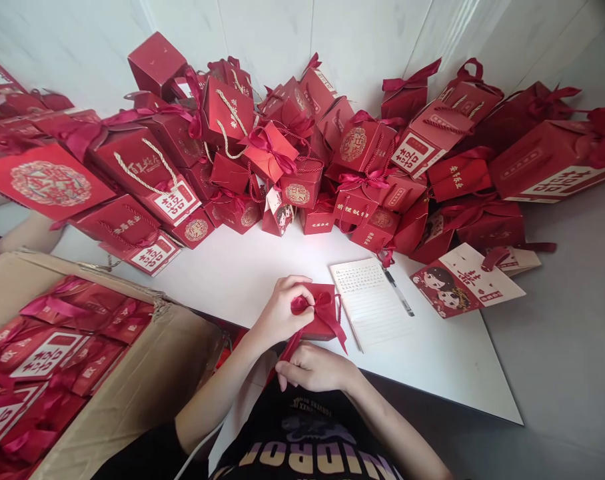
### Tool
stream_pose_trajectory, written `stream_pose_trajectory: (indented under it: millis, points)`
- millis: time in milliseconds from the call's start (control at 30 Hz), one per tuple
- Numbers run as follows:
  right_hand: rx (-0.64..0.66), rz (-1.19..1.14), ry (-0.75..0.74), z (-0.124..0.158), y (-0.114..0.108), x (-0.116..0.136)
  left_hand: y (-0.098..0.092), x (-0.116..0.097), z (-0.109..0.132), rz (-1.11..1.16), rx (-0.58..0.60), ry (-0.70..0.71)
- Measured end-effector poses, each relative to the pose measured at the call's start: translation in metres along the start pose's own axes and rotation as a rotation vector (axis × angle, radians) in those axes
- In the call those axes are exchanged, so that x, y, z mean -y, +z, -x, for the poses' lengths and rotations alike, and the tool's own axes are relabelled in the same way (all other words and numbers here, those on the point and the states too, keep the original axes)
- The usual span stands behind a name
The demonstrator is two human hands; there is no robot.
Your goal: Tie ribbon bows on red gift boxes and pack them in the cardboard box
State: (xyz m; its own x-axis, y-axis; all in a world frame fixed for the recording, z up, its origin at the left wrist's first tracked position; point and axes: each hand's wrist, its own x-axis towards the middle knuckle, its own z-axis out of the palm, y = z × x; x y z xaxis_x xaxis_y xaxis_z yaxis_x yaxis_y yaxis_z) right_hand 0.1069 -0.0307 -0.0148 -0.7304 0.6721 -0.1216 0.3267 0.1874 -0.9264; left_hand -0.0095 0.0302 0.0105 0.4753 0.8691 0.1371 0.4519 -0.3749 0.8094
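Note:
A small red gift box [324,328] lies on the white table close to my body. A dark red ribbon [325,303] is looped in a bow on its top. My left hand [284,311] pinches a loop of this ribbon at the box's left side. Below it, my right hand [310,366] has its fingers closed around a hanging ribbon end near the table edge. A twisted red cord stands at the box's right edge, beside the notepad.
An open notepad [360,297] with handwriting and a black pen [398,293] lie to the right. Many red gift boxes [302,187] are piled along the wall. A cardboard box [182,333] full of red boxes stands at left. A printed card box [465,283] sits at the right.

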Motion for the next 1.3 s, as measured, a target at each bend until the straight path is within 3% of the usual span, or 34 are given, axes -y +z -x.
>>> stream_pose_trajectory:
  millis: [200,267,333,400,467,533,633,800,1100,1300]
  points:
    - [-0.109,0.004,-0.047,0.039,-0.003,0.029,-0.001,0.001,0.000,-0.023,-0.002,0.009]
    - [-0.359,-0.048,-0.004,0.057,-0.012,0.034,-0.001,0.001,0.000,-0.019,0.006,0.010]
    - [-0.726,-0.008,0.187,0.069,-0.022,0.031,-0.001,0.001,0.000,-0.007,0.012,0.009]
    - [-0.901,0.063,0.387,0.072,-0.029,0.021,-0.001,0.000,0.000,0.002,0.019,0.005]
    - [-0.838,0.044,0.461,0.067,-0.031,0.009,-0.001,-0.001,-0.001,0.005,0.025,0.003]
    - [-0.763,-0.043,0.436,0.061,-0.029,-0.001,0.000,-0.002,-0.001,0.003,0.027,0.004]
    - [-0.777,-0.124,0.383,0.057,-0.022,-0.008,0.000,-0.002,-0.001,0.004,0.016,-0.001]
    - [-0.750,-0.088,0.324,0.064,-0.019,-0.003,0.002,-0.001,-0.001,-0.002,0.009,-0.012]
    - [-0.616,-0.062,0.376,0.080,-0.016,0.010,0.002,-0.002,-0.002,0.009,0.014,-0.022]
    - [-0.494,0.055,0.415,0.091,-0.042,0.015,0.001,-0.002,-0.002,0.012,0.026,-0.007]
